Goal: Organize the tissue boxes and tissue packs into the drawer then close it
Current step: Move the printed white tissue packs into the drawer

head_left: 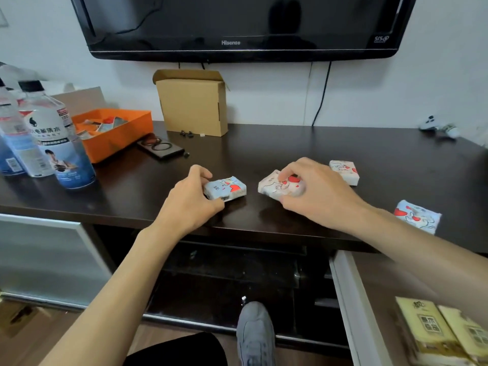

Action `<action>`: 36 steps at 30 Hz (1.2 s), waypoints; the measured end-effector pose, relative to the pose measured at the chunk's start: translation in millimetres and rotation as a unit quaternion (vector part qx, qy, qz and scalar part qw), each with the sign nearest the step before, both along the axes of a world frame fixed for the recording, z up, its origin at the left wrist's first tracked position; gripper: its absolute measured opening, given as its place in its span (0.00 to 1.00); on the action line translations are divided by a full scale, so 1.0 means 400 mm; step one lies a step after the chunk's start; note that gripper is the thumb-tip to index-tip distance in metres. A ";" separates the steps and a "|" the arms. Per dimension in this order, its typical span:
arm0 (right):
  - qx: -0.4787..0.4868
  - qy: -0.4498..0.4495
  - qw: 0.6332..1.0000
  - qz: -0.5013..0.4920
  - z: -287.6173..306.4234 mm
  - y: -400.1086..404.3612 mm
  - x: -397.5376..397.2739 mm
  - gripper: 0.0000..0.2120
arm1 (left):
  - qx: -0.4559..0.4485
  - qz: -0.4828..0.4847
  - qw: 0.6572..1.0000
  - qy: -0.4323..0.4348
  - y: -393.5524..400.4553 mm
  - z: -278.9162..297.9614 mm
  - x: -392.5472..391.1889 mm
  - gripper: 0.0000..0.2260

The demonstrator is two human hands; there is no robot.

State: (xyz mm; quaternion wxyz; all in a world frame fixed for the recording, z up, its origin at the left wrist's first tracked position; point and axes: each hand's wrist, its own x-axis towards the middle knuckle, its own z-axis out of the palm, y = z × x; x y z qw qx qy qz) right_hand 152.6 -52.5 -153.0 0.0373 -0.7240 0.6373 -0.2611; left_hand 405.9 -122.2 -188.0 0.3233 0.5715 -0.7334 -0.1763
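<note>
Four small tissue packs with red heart prints lie on the dark cabinet top (290, 143). My left hand (191, 198) grips a light blue pack (229, 190) from its left side. My right hand (314, 188) closes over a pink pack (272, 187). A third pink pack (344, 171) sits behind my right hand. A light blue pack (418, 216) lies near the front edge on the right. The drawer (348, 294) stands open at the lower right, with yellow tissue packs (433, 331) inside it.
Several water bottles (50, 136) stand at the left, next to an orange tray (118, 130). A cardboard box (194, 104) leans on the wall under a mounted television (237, 25). A phone (161, 147) lies near the tray. My shoe (254, 331) is below.
</note>
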 end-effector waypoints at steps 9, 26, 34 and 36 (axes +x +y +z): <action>-0.006 0.022 0.979 -0.202 0.019 0.079 -0.302 0.10 | 0.049 -0.173 0.978 0.109 0.080 0.043 -0.192 0.25; 0.074 0.026 0.974 -0.211 0.022 0.149 -0.445 0.17 | -0.040 -0.258 0.963 -0.069 0.113 0.054 -0.491 0.31; 0.120 0.067 0.981 -0.140 -0.017 0.273 -0.460 0.42 | -0.130 -0.206 0.938 -0.247 0.153 0.037 -0.522 0.30; 0.118 0.048 0.986 -0.111 -0.028 0.265 -0.470 0.40 | -0.127 -0.250 0.930 -0.239 0.153 0.036 -0.517 0.28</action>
